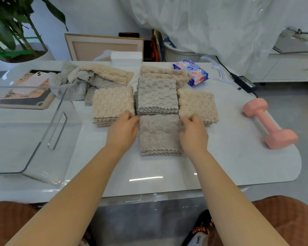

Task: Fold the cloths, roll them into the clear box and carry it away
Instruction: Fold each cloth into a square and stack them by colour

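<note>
The person sits at a white table [220, 166] with both forearms stretched forward. The left hand [124, 129] and the right hand [193, 133] flank a folded beige cloth [159, 137] that lies flat on the table, the nearest cloth to the person. Each hand has its fingers curled in and pinches one far corner of this cloth, the left at the far left corner, the right at the far right one. The cloth is close to square, so no long axis is clear. Its sides lie parallel to the table's front edge, and its stacked scalloped edges face the person.

Just beyond it, touching its far edge, lies a folded gray cloth [157, 95], also with its scalloped layers turned toward the person. A folded beige cloth on the left [113, 103] and another on the right [197, 105] sit just beside the gray one. Behind them are more folded cloths [164, 72] and a loose heap of unfolded cloths [96, 77].

The clear box [43, 162] stands at the left of the table, open at the top, its handle slot [58, 131] in the wall facing the cloths. It runs off the left edge of the view.

A pink dumbbell [269, 123] lies at the right, its bar running from far left to near right. A pack of wipes [191, 71] lies beyond the cloths.
</note>
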The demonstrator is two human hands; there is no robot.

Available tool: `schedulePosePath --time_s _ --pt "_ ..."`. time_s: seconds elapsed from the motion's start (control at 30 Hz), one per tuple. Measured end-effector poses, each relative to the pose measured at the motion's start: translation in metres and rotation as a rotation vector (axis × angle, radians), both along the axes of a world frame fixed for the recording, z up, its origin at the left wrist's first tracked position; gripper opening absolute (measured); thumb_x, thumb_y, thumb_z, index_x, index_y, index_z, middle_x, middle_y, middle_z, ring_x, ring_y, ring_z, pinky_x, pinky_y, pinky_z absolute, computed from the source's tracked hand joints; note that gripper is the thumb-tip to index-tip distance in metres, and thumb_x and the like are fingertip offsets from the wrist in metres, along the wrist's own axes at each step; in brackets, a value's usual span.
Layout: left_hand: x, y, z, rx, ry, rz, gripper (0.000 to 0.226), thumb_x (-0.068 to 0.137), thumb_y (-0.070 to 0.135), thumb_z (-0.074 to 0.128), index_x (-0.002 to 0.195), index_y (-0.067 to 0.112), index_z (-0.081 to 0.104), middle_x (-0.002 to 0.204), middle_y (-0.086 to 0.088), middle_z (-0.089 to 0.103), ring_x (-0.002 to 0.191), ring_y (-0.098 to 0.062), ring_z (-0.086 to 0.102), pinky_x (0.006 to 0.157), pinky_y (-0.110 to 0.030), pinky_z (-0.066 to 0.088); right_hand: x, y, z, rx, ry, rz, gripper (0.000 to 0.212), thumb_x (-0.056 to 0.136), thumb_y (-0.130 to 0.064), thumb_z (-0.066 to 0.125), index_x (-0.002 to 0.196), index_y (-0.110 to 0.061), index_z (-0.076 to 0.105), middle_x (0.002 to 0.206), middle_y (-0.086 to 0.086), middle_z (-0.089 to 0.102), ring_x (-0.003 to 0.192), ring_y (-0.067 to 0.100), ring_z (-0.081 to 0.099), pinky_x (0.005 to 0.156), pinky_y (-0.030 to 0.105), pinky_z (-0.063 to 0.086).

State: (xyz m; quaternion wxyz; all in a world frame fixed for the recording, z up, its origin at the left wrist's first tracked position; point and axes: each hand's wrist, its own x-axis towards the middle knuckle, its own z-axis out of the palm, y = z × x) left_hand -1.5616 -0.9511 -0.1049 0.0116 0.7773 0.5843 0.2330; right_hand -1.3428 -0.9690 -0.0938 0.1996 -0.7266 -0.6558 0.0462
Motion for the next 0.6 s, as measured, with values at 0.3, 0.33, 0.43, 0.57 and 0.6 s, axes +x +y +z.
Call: schedulePosePath --time_s 0.3,0.33,0.43,0.57,0.6 --pt "-0.064 0.089 0.033 -0.032 -0.107 0.445 0.032 0.095 0.01 0.042 0.124 0.002 0.052 0.132 -0.016 0.04 0.11 -0.034 0.049 0.086 -0.041 0.043 -0.067 0.074 -0.012 -0.035 -0.175 0.238 0.054 0.102 -0.037 0.023 0.152 -0.028 0.006 0.16 0.004 0.005 0.147 0.026 0.0 0.116 0.052 0.005" --pt "-0.074 0.103 0.029 -0.078 -0.1 0.506 0.035 0.094 0.009 0.041 0.127 0.001 0.05 0.135 -0.017 0.037 0.116 -0.034 0.045 0.093 -0.043 0.041 -0.067 0.08 -0.023 -0.063 -0.195 0.235 0.054 0.102 -0.039 0.021 0.152 -0.029 0.003 0.161 0.003 0.002 0.147 0.025 -0.001 0.116 0.051 0.002" --pt "-0.091 0.134 0.021 -0.137 -0.097 0.677 0.04 0.094 0.009 0.041 0.133 -0.002 0.041 0.143 -0.019 0.027 0.126 -0.036 0.035 0.103 -0.044 0.034 -0.066 0.082 -0.046 -0.039 -0.197 0.209 0.053 0.101 -0.041 0.019 0.152 -0.03 0.007 0.161 0.002 0.004 0.148 0.023 0.0 0.116 0.048 -0.002" --pt "-0.1 0.17 0.009 -0.232 -0.051 0.724 0.049 0.091 0.015 0.049 0.135 -0.005 0.037 0.153 -0.013 0.013 0.136 -0.036 0.022 0.108 -0.048 0.03 -0.067 0.086 -0.056 0.021 -0.203 0.193 0.059 0.095 -0.043 0.01 0.152 -0.027 0.016 0.159 0.005 0.013 0.147 0.026 0.008 0.116 0.048 0.002" --pt "-0.103 0.176 0.008 -0.261 -0.014 0.719 0.048 0.09 0.017 0.051 0.132 -0.005 0.041 0.155 -0.011 0.011 0.139 -0.034 0.017 0.11 -0.05 0.028 -0.068 0.086 -0.057 0.035 -0.204 0.191 0.058 0.096 -0.043 0.012 0.151 -0.026 0.019 0.158 0.006 0.017 0.146 0.027 0.012 0.115 0.049 0.004"
